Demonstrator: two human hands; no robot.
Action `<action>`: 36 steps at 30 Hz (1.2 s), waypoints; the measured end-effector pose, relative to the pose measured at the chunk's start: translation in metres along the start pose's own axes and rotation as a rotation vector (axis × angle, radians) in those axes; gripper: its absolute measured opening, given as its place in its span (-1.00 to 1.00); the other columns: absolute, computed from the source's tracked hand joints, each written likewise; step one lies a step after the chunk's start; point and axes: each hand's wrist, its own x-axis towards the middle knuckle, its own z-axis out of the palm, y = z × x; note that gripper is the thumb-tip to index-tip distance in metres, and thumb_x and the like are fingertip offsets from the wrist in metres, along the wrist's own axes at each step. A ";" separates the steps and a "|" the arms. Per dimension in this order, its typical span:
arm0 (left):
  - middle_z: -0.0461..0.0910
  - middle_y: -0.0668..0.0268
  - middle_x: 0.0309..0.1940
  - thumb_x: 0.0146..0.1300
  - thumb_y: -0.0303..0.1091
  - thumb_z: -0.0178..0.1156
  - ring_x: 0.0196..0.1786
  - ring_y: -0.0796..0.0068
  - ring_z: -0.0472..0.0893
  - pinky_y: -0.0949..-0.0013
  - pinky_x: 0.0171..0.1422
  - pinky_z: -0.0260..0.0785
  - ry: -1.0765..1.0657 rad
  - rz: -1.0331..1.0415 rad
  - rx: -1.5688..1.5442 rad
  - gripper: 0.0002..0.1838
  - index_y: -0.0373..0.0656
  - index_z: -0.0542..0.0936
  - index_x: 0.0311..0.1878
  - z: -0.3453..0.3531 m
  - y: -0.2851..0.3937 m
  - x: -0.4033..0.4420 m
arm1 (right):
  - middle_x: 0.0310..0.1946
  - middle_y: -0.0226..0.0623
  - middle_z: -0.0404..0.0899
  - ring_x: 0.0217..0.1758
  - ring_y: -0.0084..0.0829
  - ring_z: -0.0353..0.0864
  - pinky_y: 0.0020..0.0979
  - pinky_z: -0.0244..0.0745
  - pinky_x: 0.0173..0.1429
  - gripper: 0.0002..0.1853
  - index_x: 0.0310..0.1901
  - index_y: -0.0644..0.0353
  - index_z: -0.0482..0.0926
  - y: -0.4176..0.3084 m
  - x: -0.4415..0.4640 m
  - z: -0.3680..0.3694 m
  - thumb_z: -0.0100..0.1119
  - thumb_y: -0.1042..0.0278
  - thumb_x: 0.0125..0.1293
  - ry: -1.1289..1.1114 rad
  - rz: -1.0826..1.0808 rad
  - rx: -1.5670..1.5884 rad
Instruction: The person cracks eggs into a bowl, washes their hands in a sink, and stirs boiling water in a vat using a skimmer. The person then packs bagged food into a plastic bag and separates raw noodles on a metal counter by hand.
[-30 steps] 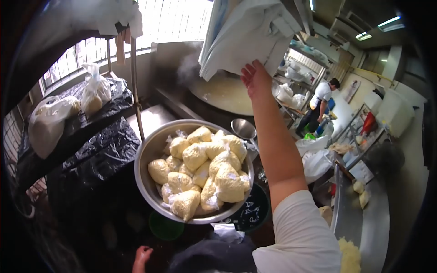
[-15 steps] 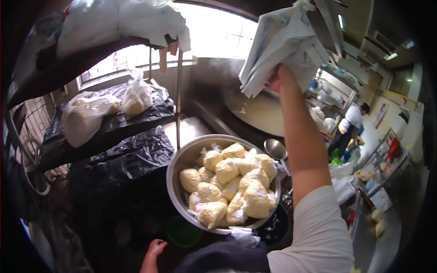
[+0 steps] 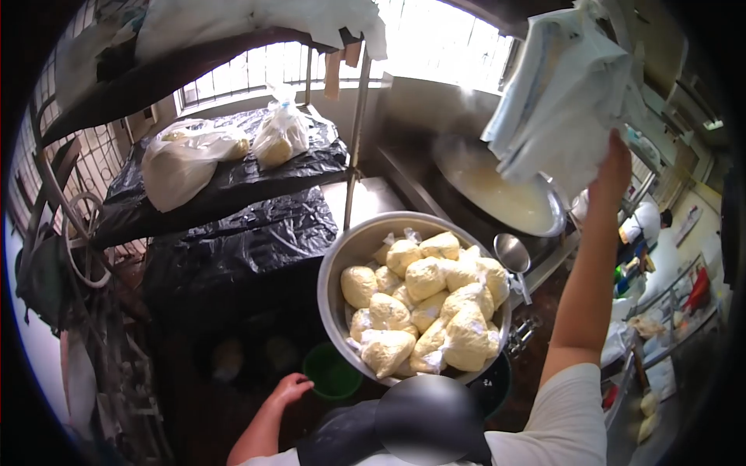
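Note:
A hanging bundle of thin white sheets, which look like plastic bags (image 3: 559, 101), fills the upper right. My right hand (image 3: 612, 171) is raised to its lower right edge and grips it; some fingertips are hidden. Low down, my left hand (image 3: 294, 387) holds nothing, its fingers loosely apart beside a green basin (image 3: 332, 373). Before my body stands a wide metal bowl (image 3: 329, 311), heaped with tied clear bags of pale yellow crumbly food (image 3: 427, 279). A metal ladle (image 3: 512, 253) lies at the bowl's right side.
A large steaming pan of pale liquid (image 3: 505, 198) stands behind the bowl. To the left, a rack covered in black plastic (image 3: 241, 233) bears filled clear bags (image 3: 183, 167). A co-worker (image 3: 643, 224) bends near shelves at the far right.
My view has swung, so the bowl and rack sit further right in it. My right hand has shifted from beneath the bundle to its right edge. My left hand shows nearer the green basin.

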 end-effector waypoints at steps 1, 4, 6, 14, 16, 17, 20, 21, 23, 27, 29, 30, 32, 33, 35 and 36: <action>0.70 0.18 -0.10 0.20 -0.06 0.34 -0.06 0.39 0.66 0.32 0.06 0.49 -0.032 0.022 -0.108 -0.51 -0.24 0.65 0.06 0.000 0.011 0.008 | -0.01 -0.17 0.58 0.03 -0.27 0.58 -0.23 0.50 0.10 -0.50 0.12 0.30 0.51 0.004 -0.007 -0.009 0.17 0.02 0.38 -0.023 0.009 -0.009; 0.66 0.30 -0.05 0.25 -0.06 0.32 -0.04 0.46 0.62 0.33 0.06 0.46 -0.178 0.038 -0.297 -0.47 -0.19 0.57 0.18 -0.016 0.095 -0.002 | 0.01 -0.12 0.56 0.04 -0.24 0.58 -0.20 0.50 0.14 -0.55 0.15 0.32 0.49 0.073 -0.027 -0.084 0.07 0.09 0.44 -0.111 0.180 -0.068; 0.64 0.35 -0.01 0.27 -0.02 0.31 -0.02 0.52 0.59 0.36 0.06 0.44 -0.292 0.070 -0.445 -0.45 -0.14 0.54 0.22 -0.018 0.141 -0.003 | 0.08 -0.10 0.54 0.12 -0.26 0.55 -0.25 0.43 0.24 -0.55 0.16 0.32 0.49 0.141 -0.061 -0.133 -0.07 0.08 0.51 -0.122 0.287 -0.113; 0.59 0.26 0.14 0.44 -0.05 0.09 0.15 0.44 0.58 0.31 0.18 0.41 -0.625 0.202 -0.544 -0.50 -0.16 0.45 0.30 0.010 0.240 0.012 | -0.19 -0.38 0.59 -0.13 -0.52 0.60 -0.49 0.53 -0.01 -0.79 0.02 0.23 0.50 0.084 -0.216 -0.113 0.12 0.39 0.41 -0.264 0.592 0.051; 0.57 0.24 0.16 0.47 0.10 -0.07 0.17 0.39 0.57 0.26 0.22 0.39 -0.706 0.212 -0.590 -0.42 -0.14 0.41 0.33 0.021 0.258 0.019 | -0.22 -0.39 0.62 -0.16 -0.57 0.60 -0.51 0.52 -0.07 -0.74 0.02 0.20 0.53 0.063 -0.227 -0.103 0.11 0.56 0.30 -0.488 0.479 -0.159; 0.55 0.24 0.18 0.46 0.16 -0.10 0.18 0.38 0.56 0.25 0.22 0.39 -0.777 0.236 -0.677 -0.37 -0.14 0.40 0.34 0.025 0.264 0.026 | -0.27 -0.36 0.66 -0.21 -0.57 0.62 -0.50 0.53 -0.14 -0.72 -0.03 0.23 0.58 0.038 -0.242 -0.095 0.15 0.57 0.21 -0.685 0.537 -0.358; 0.52 0.27 0.21 0.42 0.29 -0.15 0.21 0.37 0.55 0.20 0.24 0.39 -0.867 0.274 -0.909 -0.28 -0.10 0.36 0.36 0.031 0.286 0.036 | -0.37 -0.23 0.70 -0.29 -0.25 0.70 -0.25 0.57 -0.14 -0.79 -0.21 0.11 0.67 0.026 -0.285 -0.102 0.31 0.26 0.14 -1.505 0.382 -0.843; 0.50 0.25 0.25 0.41 0.30 -0.14 0.25 0.32 0.52 0.15 0.28 0.37 -0.912 0.297 -0.980 -0.26 -0.09 0.32 0.41 0.030 0.293 0.035 | -0.35 -0.17 0.69 -0.25 -0.12 0.69 -0.19 0.56 -0.13 -0.75 -0.21 0.04 0.67 0.004 -0.293 -0.092 0.33 0.11 0.15 -1.679 0.326 -0.804; 0.48 0.24 0.28 0.39 0.31 -0.12 0.27 0.30 0.51 0.13 0.31 0.35 -0.811 0.307 -1.050 -0.23 -0.11 0.29 0.43 0.029 0.312 0.015 | -0.37 -0.17 0.69 -0.25 -0.16 0.70 -0.20 0.56 -0.15 -0.74 -0.20 0.06 0.66 0.013 -0.311 -0.096 0.33 0.10 0.18 -1.707 0.292 -0.817; 0.38 0.19 0.37 0.36 0.25 -0.05 0.40 0.15 0.38 -0.02 0.45 0.19 -0.844 0.413 -1.293 -0.21 -0.11 0.23 0.48 0.024 0.302 0.016 | -0.40 -0.16 0.68 -0.33 -0.16 0.69 -0.22 0.56 -0.20 -0.75 -0.20 0.07 0.67 0.032 -0.314 -0.112 0.31 0.12 0.20 -1.532 0.311 -0.816; 0.32 0.15 0.42 0.32 0.23 -0.03 0.46 0.08 0.31 -0.11 0.51 0.08 -0.816 0.566 -1.407 -0.19 -0.09 0.21 0.49 0.011 0.284 0.018 | -0.43 -0.14 0.67 -0.39 -0.20 0.67 -0.24 0.53 -0.26 -0.77 -0.21 0.11 0.66 0.038 -0.303 -0.116 0.30 0.15 0.22 -1.363 0.298 -0.790; 0.29 0.12 0.44 0.29 0.24 -0.01 0.48 0.03 0.26 -0.14 0.54 0.01 -0.788 0.633 -1.414 -0.16 -0.10 0.19 0.50 0.001 0.270 0.022 | -0.46 -0.15 0.65 -0.43 -0.24 0.65 -0.27 0.51 -0.29 -0.78 -0.22 0.13 0.66 0.048 -0.301 -0.121 0.30 0.17 0.23 -1.239 0.259 -0.766; 0.19 0.07 0.49 0.24 0.33 -0.01 0.52 -0.02 0.18 -0.16 0.56 -0.05 -0.935 0.749 -1.445 -0.07 -0.14 0.17 0.51 -0.021 0.250 0.021 | -0.55 -0.32 0.57 -0.53 -0.48 0.51 -0.41 0.41 -0.38 -0.80 -0.23 0.20 0.64 0.061 -0.294 -0.125 0.31 0.23 0.27 -0.948 0.411 -0.688; 0.20 0.07 0.49 0.24 0.35 0.00 0.52 -0.02 0.18 -0.15 0.56 -0.05 -0.940 0.688 -1.469 -0.07 -0.15 0.19 0.50 -0.031 0.247 0.012 | -0.57 -0.54 0.45 -0.53 -0.71 0.31 -0.58 0.25 -0.43 -0.82 -0.22 0.25 0.61 0.067 -0.292 -0.127 0.30 0.30 0.32 -0.846 0.512 -0.498; 0.27 0.06 0.45 0.23 0.45 -0.01 0.50 -0.03 0.22 -0.17 0.54 0.03 -0.801 0.506 -1.516 -0.02 -0.17 0.23 0.48 -0.041 0.252 -0.009 | -0.55 -0.59 0.42 -0.52 -0.75 0.27 -0.62 0.20 -0.44 -0.83 -0.21 0.26 0.59 0.078 -0.288 -0.124 0.29 0.32 0.34 -0.757 0.556 -0.411; 0.37 0.04 0.38 0.26 0.44 -0.04 0.43 -0.04 0.34 -0.18 0.48 0.13 -0.769 0.475 -1.589 -0.01 -0.26 0.24 0.46 -0.041 0.245 -0.006 | -0.53 -0.64 0.39 -0.51 -0.80 0.23 -0.65 0.15 -0.45 -0.84 -0.20 0.26 0.58 0.083 -0.286 -0.122 0.27 0.35 0.36 -0.670 0.589 -0.315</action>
